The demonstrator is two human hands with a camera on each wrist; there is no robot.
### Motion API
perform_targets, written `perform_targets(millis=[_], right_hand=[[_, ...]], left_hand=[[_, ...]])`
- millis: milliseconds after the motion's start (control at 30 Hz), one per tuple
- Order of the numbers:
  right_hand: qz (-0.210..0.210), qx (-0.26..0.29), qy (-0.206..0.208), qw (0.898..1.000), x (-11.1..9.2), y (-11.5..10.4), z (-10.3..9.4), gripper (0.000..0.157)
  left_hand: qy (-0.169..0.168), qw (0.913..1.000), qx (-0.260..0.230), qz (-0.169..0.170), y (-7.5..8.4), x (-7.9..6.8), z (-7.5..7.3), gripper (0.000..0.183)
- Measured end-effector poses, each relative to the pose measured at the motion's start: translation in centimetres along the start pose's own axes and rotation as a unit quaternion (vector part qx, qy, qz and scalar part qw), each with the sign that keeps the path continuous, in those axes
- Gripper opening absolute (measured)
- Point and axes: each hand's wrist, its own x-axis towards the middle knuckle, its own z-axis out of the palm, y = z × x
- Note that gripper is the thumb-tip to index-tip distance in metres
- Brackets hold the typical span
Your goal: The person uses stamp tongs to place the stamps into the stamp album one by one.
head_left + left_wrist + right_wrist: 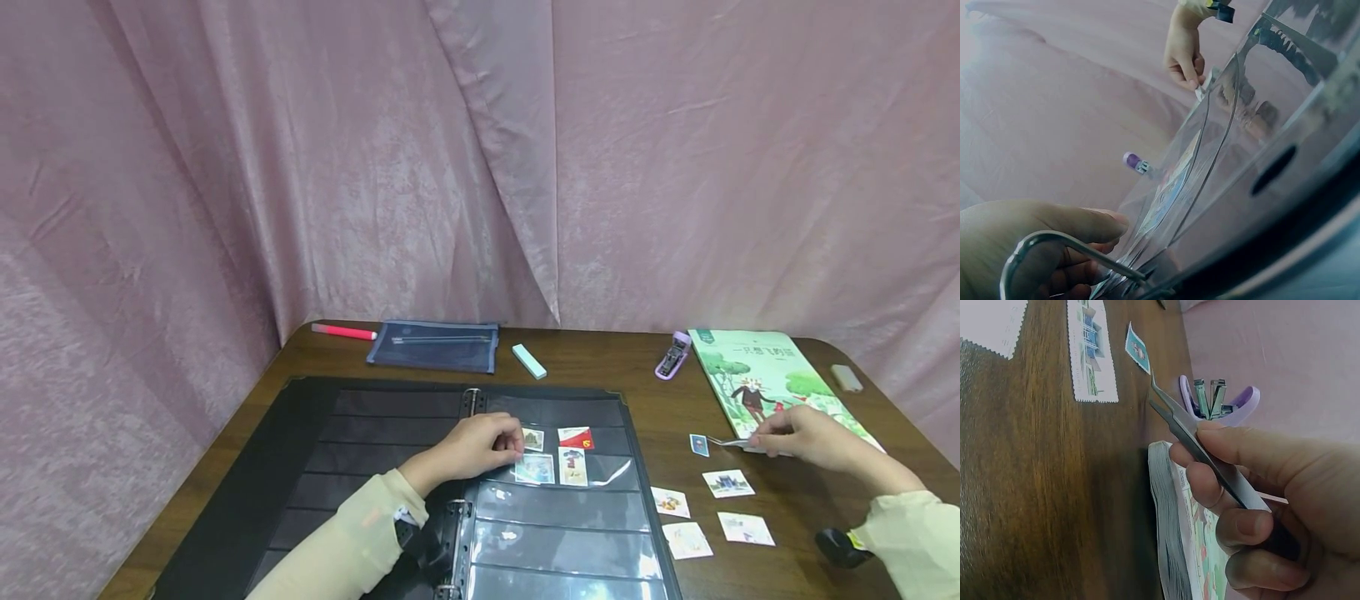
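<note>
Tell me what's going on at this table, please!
Someone is handling little stamps. Their right hand holds tweezers, with the tips apart, right by a small blue stamp on the table. Their left hand is at the right-hand page of an open black album, where four stamps show. Four other stamps lie on the table beside the album.

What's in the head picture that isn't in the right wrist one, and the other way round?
Only the head view shows the left hand, the black album, the red marker and the blue pouch. Only the right wrist view clearly shows stacked page edges and the zigzag rim of a white-bordered stamp. Both show the green book, the purple gadget, the small blue stamp and the right hand holding tweezers.
</note>
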Motion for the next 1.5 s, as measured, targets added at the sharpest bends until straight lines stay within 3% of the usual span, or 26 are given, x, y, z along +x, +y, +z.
perform_targets(millis=[267,600,1067,1233,1500], right_hand=[[0.001,-0.022,-0.013,1.000,0.4,-0.7,-0.1,0.012],[-0.053,-0.030,0.020,0.998,0.7,-0.6,0.3,0.008],[-0.018,-0.026,0.027,0.999,0.5,-1.5,0.1,0.009],[-0.041,-0.058,0.054,0.996,0.5,-1.9,-0.5,0.006],[-0.015,-0.045,0.025,0.999,0.5,-2.6,-1.6,0.009]], left_hand=[[0.001,1.0000,0.002,-0.001,0.1,0.0,-0.1,0.011],[-0.003,1.0000,0.000,-0.004,0.2,0.0,-0.1,0.011],[0.000,1.0000,-0.005,0.000,0.2,-0.1,-0.1,0.011],[0.000,1.0000,-0.006,-0.002,0.3,-0.1,-0.1,0.011],[0.000,1.0000,-0.004,-0.003,0.0,-0.1,-0.1,0.011]])
